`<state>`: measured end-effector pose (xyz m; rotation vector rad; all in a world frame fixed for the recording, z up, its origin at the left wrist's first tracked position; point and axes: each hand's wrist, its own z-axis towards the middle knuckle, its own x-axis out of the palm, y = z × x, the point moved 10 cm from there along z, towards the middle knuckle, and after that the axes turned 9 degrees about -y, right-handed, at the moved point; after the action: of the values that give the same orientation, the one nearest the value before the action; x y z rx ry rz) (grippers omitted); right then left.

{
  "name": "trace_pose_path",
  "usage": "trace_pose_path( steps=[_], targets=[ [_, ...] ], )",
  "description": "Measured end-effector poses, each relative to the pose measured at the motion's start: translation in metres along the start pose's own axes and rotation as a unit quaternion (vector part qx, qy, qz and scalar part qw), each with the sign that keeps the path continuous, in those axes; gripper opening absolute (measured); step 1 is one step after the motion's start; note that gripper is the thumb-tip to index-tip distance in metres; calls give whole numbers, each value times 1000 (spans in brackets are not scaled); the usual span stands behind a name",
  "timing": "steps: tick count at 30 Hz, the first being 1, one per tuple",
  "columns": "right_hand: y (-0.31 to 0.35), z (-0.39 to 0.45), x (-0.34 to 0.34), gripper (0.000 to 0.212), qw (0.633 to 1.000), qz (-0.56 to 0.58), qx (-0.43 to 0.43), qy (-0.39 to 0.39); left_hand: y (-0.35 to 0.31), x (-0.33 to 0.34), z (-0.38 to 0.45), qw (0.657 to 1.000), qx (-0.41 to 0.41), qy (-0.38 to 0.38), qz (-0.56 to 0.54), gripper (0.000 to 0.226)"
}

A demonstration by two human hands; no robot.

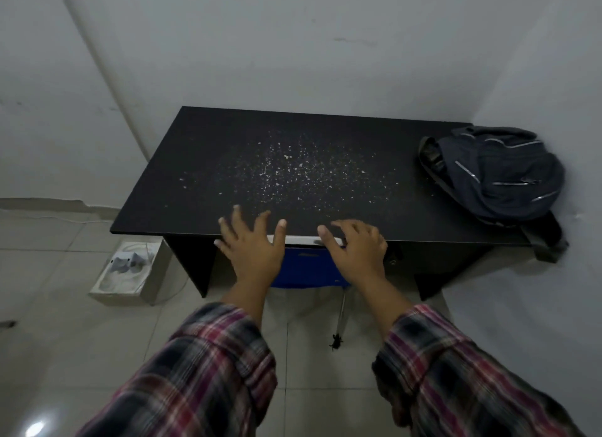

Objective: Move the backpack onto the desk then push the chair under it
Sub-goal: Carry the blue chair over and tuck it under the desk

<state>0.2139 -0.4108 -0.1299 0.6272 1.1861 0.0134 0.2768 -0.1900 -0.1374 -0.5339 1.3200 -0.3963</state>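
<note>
A dark backpack (498,172) lies on the right end of the black desk (202,163), against the wall, with a strap hanging over the front corner. A blue chair (308,267) with a white top rail sits tucked below the desk's front edge, and one metal leg shows beneath it. My left hand (250,247) hovers over the rail's left part with fingers spread. My right hand (355,251) rests at the rail's right part, fingers loosely apart and the thumb on the rail. Neither hand holds anything.
White specks litter the middle of the desk top. A white box (127,270) with small items and a cable stands on the tiled floor left of the desk. Walls close in behind and to the right. A small dark object (336,342) lies on the floor.
</note>
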Motion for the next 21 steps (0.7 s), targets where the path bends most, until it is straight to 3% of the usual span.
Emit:
trace_pose_path(
  steps=[1,3,5,9,21],
  targets=[
    [-8,1,0,71,998,24,55,8,10,2,-1,995,-95,6,-33,65],
    [-25,-5,4,76,983,78,163,16,32,7,-7,952,-270,11,-145,91],
    [-32,-12,9,72,973,103,204,17,42,15,-10,914,-338,13,-223,103],
    [-35,-7,8,52,973,125,193,12,41,21,-6,918,-323,3,-229,106],
    [-24,1,14,48,979,143,147,1,48,11,23,949,-243,48,-196,120]
  ],
)
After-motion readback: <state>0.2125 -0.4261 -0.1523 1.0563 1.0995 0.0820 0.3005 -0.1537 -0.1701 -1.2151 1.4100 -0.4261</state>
